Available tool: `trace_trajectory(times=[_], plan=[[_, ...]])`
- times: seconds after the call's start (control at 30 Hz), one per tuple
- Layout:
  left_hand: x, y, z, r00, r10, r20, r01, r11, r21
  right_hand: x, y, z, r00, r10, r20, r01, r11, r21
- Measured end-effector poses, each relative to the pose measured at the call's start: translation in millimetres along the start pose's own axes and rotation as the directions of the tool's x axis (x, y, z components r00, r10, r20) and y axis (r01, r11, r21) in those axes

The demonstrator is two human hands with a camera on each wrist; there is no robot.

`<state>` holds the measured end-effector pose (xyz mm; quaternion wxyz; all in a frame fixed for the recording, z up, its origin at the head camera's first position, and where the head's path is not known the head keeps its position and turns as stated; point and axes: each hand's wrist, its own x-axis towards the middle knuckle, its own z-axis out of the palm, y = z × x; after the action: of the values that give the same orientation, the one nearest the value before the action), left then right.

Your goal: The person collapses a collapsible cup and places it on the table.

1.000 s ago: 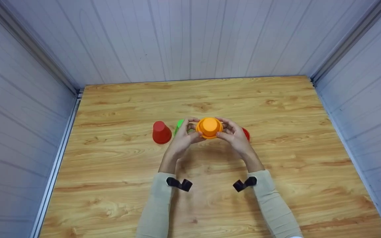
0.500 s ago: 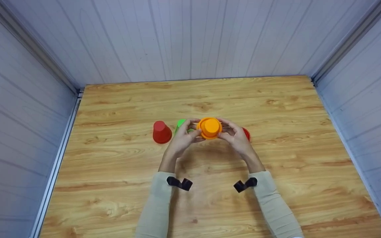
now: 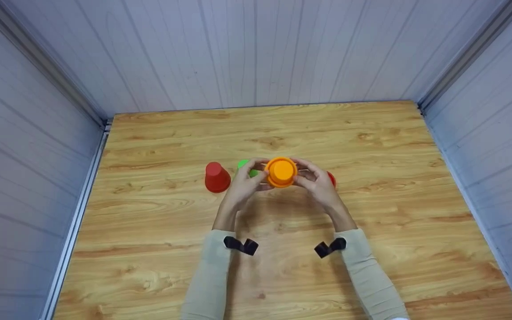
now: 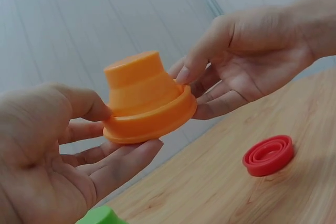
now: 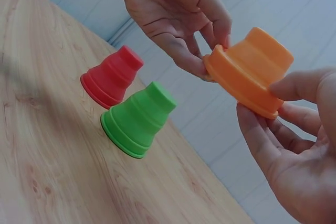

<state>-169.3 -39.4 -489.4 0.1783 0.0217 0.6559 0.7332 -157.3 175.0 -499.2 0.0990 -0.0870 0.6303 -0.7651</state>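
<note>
Holding up an orange cup (image 3: 281, 171) between left hand (image 3: 242, 186) and right hand (image 3: 322, 187)

With the left hand, pinching one side of the cup at its wide lower ring, with thumb above and fingers underneath. With the right hand, gripping the opposite side in a similar way, with thumb on the ring and fingers below. So, both clamped on the same cup, and set apart from each other by it.

In the air above the tabletop (image 3: 171, 266), about midway between its left edge and its right edge, and some way in from its far edge. Held with the narrow end up, tilted a little toward the head camera, and with stepped sides.

On the tabletop, to the left of the left hand and closer to the left edge than to the right one: a red cup (image 3: 217, 178), with narrow end up. Near to it, on the right: a green cup (image 5: 137, 121), also with narrow end up, and in the head view partly covered by the left hand. Not possible to tell whether touching the red cup.

Toward the right edge, mostly hidden behind the right hand in the head view: a red disc (image 4: 269, 156) of rings one inside another, lying flat, well apart from the two standing cups.

On the forearms, light long sleeves (image 3: 207, 275), with a small black device (image 3: 241, 246) at each wrist. Just beyond the far edge of the tabletop, a pale panelled wall (image 3: 256, 53).
</note>
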Motion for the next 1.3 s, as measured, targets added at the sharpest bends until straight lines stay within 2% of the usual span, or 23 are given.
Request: trace_trajectory(times=[0.23,0.47,0.8,1.0,1.3], plan=[[0.9,1.5,0.4,1.000,-0.015,0.017,0.015,1.000,-0.024,0.8,-0.5,-1.4,1.000,0.014,0.005,-0.014,1.000,0.022],[1.3,0.7,-0.3,0.996,-0.047,0.076,0.048,0.999,-0.014,1.3,-2.0,-3.6,0.998,0.066,-0.008,-0.066,0.998,-0.005],[0.5,-0.2,-0.4,0.985,-0.044,0.165,0.044,0.999,0.001,0.8,-4.4,-7.2,0.991,0.112,0.077,-0.115,0.993,0.030],[-0.2,0.9,-0.5,0.985,-0.051,0.164,0.043,0.998,0.053,-0.2,-7.5,-8.6,0.987,0.131,0.091,-0.130,0.991,-0.015],[-0.1,1.6,1.5,0.985,-0.031,0.168,0.020,0.998,0.067,-0.8,-10.2,-7.8,0.989,0.125,0.075,-0.119,0.989,-0.084]])
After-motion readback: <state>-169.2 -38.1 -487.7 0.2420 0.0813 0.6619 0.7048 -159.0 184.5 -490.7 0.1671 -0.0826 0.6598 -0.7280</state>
